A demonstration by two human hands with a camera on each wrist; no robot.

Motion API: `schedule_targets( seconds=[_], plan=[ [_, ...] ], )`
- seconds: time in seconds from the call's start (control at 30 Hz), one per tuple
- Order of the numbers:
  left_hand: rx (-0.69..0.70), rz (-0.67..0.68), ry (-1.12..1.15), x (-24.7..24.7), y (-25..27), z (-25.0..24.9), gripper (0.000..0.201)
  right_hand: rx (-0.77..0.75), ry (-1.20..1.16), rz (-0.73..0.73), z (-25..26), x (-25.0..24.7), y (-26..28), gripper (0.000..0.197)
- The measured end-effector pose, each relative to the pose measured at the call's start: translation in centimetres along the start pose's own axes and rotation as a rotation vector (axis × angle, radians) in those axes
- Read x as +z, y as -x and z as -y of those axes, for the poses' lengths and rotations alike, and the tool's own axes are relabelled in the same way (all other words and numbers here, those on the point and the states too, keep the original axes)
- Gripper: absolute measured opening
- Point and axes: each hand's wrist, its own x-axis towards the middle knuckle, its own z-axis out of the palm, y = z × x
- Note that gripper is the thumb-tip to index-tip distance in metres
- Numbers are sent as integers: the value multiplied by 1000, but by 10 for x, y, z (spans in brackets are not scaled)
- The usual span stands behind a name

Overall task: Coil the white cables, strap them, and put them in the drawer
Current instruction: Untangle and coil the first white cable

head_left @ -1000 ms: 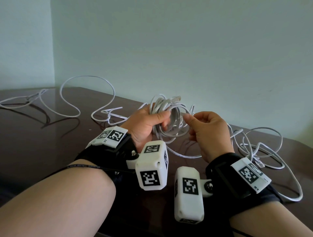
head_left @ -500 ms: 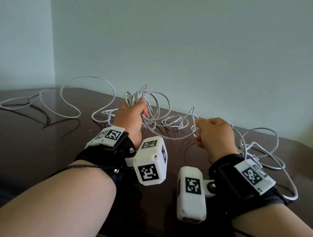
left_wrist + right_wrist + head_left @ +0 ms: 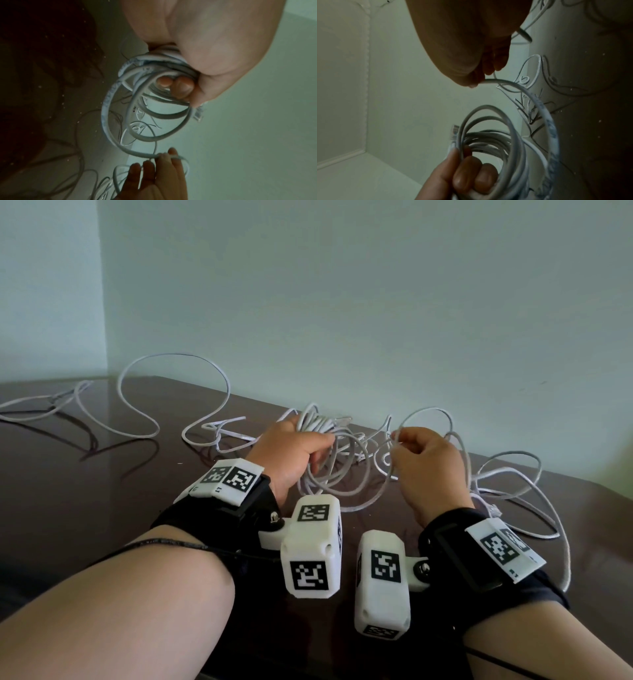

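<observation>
My left hand (image 3: 291, 451) grips a bundle of white cable loops, the coil (image 3: 337, 470), which hangs below the fist over the dark table (image 3: 85, 491). The left wrist view shows my fingers (image 3: 175, 83) curled round the coil (image 3: 120, 115), and a clear plug (image 3: 199, 115) sticks out beside the thumb. My right hand (image 3: 424, 460) pinches the free run of the same cable (image 3: 513, 86) between thumb and fingertips, a short way right of the coil (image 3: 493, 146). A loose stretch arcs between the two hands.
More white cable (image 3: 144, 405) lies in loose curves across the left and back of the table. Another tangle (image 3: 513, 487) with a plug (image 3: 493, 510) sits right of my right hand. The pale wall (image 3: 342, 302) stands close behind.
My left hand swung out to the left with the coil, then came back toward the right hand. The right hand slid along the cable and now pinches it higher up.
</observation>
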Motion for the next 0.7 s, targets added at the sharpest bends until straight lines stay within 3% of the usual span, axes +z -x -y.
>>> schedule_targets(
  seconds=[0.2,0.4,0.5,0.6,0.7],
  plan=[
    [9,108,-104,-1,10,-9,12,-177,118,165,8,1,6,8],
    [-35,102,-86,-1,9,-9,24,-80,36,285,14,0,8,10],
    [-32,119,-84,-2,9,-8,19,-72,-88,358,20,0,13,27],
    [-28,172,-86,-2,12,-10,14,-117,-34,538,20,0,14,73],
    [-35,267,-4,-2,15,-13,16,-167,30,652,12,3,11,71]
  ],
)
